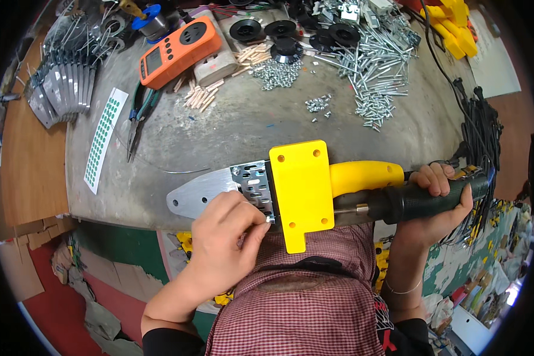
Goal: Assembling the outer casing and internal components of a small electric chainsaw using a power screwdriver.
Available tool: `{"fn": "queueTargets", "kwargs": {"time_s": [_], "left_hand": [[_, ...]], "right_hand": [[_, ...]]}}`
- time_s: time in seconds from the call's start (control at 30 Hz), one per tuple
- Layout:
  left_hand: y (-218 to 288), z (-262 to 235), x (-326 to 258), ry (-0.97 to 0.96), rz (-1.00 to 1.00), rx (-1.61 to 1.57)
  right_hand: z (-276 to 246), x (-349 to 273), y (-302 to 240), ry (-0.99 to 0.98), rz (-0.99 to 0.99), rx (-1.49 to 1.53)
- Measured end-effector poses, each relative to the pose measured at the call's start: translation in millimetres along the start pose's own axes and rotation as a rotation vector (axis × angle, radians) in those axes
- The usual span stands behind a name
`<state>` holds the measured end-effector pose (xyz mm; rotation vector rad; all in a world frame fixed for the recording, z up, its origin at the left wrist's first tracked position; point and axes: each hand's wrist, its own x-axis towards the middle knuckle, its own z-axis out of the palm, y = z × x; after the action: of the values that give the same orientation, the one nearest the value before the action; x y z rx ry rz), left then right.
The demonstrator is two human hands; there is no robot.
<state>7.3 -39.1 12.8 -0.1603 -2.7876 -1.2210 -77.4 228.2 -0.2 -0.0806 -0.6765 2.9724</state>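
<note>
I see the pipe welding tool lying across the bench's near edge; behind it the meter far left, probably screws heaped right.

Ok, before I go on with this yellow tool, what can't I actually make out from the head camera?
- Head view: what the left hand pinches at the perforated metal bracket; its fingertips cover the spot.
- Head view: part of the black handle of the yellow tool, wrapped by the right hand.
- Head view: the screws at the far bench are too small to tell types.
- Head view: the orange meter display is too small to tell.
</note>
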Motion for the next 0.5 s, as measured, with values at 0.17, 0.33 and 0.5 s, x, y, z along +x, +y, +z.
{"fn": "queueTargets", "kwargs": {"time_s": [0.17,0.33,0.5], "left_hand": [[-19.3,0.4,1.4,0.034,0.073,-0.113],[-24.3,1.8,6.0,0.038,0.173,-0.165],[-26.3,6.6,3.9,0.039,0.175,-0.142]], "right_hand": [[1.1,0.3,3.3,0.052,0.003,-0.053],[2.9,0.7,0.4,0.065,-0.007,-0.049],[9.2,-3.6,4.1,0.190,-0.048,-0.087]]}}
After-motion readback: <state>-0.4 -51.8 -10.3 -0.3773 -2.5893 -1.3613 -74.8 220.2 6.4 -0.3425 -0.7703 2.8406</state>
